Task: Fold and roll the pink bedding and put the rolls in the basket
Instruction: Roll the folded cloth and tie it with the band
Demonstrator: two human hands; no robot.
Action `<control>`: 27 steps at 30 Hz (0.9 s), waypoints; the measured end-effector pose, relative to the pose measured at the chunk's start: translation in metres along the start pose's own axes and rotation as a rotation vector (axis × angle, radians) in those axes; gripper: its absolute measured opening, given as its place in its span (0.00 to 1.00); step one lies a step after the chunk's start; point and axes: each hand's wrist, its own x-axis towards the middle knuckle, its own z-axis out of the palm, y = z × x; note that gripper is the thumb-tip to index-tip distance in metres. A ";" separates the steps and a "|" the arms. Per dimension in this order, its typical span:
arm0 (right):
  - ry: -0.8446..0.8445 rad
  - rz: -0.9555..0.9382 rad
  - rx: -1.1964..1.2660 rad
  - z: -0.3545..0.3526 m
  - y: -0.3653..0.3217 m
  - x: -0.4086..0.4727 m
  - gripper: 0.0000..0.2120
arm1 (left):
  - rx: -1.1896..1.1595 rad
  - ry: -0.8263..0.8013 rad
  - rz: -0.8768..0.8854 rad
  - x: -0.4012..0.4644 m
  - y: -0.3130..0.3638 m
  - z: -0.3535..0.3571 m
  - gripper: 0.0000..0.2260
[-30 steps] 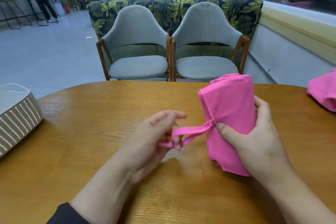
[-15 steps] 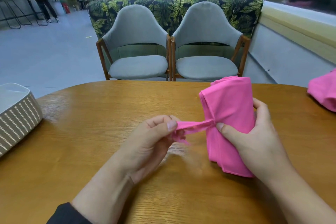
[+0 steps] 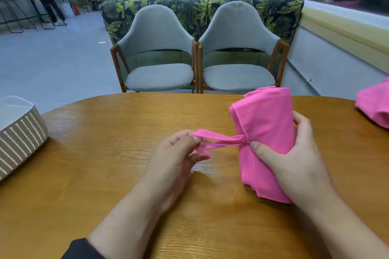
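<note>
A pink bedding roll (image 3: 265,124) stands on end on the wooden table (image 3: 105,153), right of centre. My right hand (image 3: 290,153) grips its lower right side, thumb pressed where a pink tie strap (image 3: 223,140) meets the roll. My left hand (image 3: 176,157) pinches the strap's free end and holds it stretched out to the left. The woven basket (image 3: 19,134), beige with white dashes and a white lining, sits at the table's left edge.
More pink bedding (image 3: 374,105) lies at the table's far right edge. Two grey chairs (image 3: 160,52) stand behind the table against a leaf-patterned sofa back. People are in the far background.
My left hand has closed its pinch on the strap end and lifted it a little, drawing the strap tighter. The roll and my right hand have barely moved.
</note>
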 end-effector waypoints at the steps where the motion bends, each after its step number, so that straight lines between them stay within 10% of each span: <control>1: -0.004 0.005 0.000 0.000 -0.001 0.000 0.42 | -0.071 -0.083 0.002 -0.001 0.002 0.000 0.04; 7: -0.065 0.007 -0.028 0.001 -0.004 -0.001 0.42 | -0.329 -0.245 0.120 -0.007 0.010 -0.002 0.08; 19: -0.164 -0.046 -0.015 0.016 -0.017 -0.020 0.41 | -0.267 0.253 0.174 -0.003 0.018 0.014 0.09; 27: -0.181 -0.072 -0.021 0.020 -0.025 -0.027 0.42 | -0.370 0.252 0.126 -0.005 0.020 0.014 0.12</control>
